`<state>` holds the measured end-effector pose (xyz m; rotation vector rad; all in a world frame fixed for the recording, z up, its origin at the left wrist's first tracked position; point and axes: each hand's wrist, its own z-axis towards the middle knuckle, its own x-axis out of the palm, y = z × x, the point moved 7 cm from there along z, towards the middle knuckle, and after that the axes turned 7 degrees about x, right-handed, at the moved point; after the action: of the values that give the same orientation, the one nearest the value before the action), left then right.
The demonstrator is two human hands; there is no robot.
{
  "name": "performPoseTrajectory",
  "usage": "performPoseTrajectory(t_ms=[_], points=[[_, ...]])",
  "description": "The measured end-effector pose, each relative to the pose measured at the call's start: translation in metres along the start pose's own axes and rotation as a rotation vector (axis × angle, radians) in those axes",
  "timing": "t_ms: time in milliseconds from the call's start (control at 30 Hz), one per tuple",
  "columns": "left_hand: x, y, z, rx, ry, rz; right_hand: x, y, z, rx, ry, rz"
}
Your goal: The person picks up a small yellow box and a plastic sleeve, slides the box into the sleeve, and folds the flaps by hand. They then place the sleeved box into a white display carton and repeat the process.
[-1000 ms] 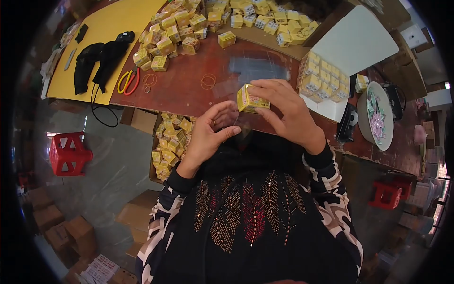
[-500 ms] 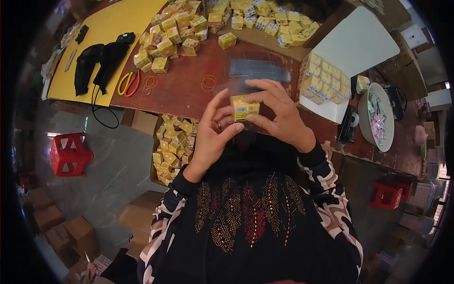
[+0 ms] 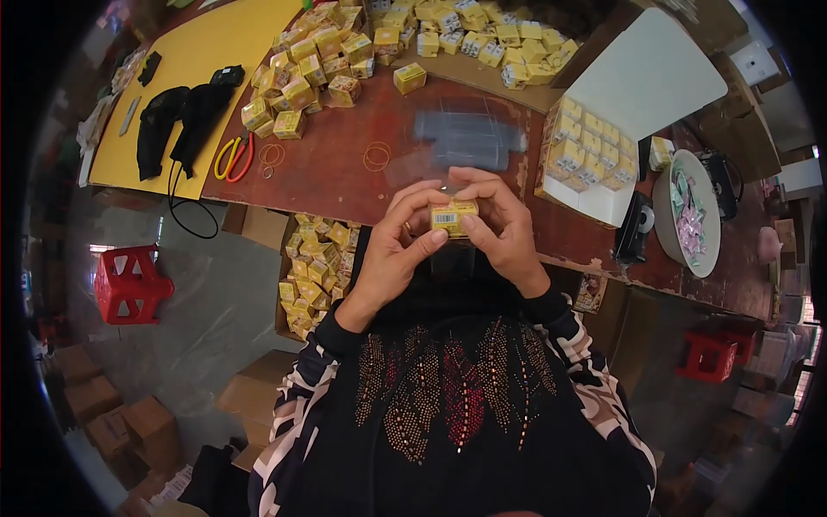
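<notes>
A small yellow carton [image 3: 444, 219] with a barcode on its near face is held in front of my chest, at the table's front edge. My left hand [image 3: 392, 250] closes on its left side, thumb at the lower corner and fingers curled over the top. From the right, my right hand [image 3: 504, 231] grips the same carton with thumb and fingers. Just beyond my fingers, a stack of clear plastic sleeves [image 3: 472, 138] lies on the red-brown table [image 3: 345, 172]. Thin rubber bands [image 3: 376, 157] rest to the left of the sleeves.
Piles of yellow cartons [image 3: 301, 65] cover the back. An open white box [image 3: 603, 200] at right holds rows of cartons, beside a bowl of small packets [image 3: 692, 215]. Pliers [image 3: 233, 159] and a black cloth item [image 3: 194, 108] lie left. A carton-filled box [image 3: 314, 276] stands below the table edge.
Both hands have drawn closer together around the carton and slightly lower, toward my body. My left fingers, apart from the carton before, now touch it.
</notes>
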<state>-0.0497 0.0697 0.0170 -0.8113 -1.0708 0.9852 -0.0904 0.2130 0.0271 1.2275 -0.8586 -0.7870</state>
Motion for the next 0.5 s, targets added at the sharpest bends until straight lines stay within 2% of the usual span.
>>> performPoseTrajectory(t_ms=[67,133,267,333,367,433,500], points=[[0.002,-0.003,0.002,-0.01,-0.027,-0.074,0.002,0.003,0.002,-0.02,-0.01,0.035],[0.002,-0.006,0.005,-0.019,-0.052,-0.15,0.003,0.015,0.004,-0.142,-0.049,0.026],[-0.001,-0.013,0.007,-0.042,-0.105,-0.19,-0.004,0.018,0.013,-0.146,-0.037,-0.016],[-0.002,-0.013,0.006,-0.066,-0.11,-0.189,-0.003,0.016,0.018,-0.065,0.132,0.032],[-0.001,-0.014,0.006,-0.056,-0.096,-0.13,-0.003,0.018,0.018,-0.064,0.133,0.032],[0.0,-0.014,0.006,-0.046,-0.083,-0.074,0.0,0.015,0.021,0.133,0.134,0.009],[-0.002,-0.013,0.006,-0.03,-0.097,-0.05,0.001,0.017,0.023,0.17,0.119,-0.009]])
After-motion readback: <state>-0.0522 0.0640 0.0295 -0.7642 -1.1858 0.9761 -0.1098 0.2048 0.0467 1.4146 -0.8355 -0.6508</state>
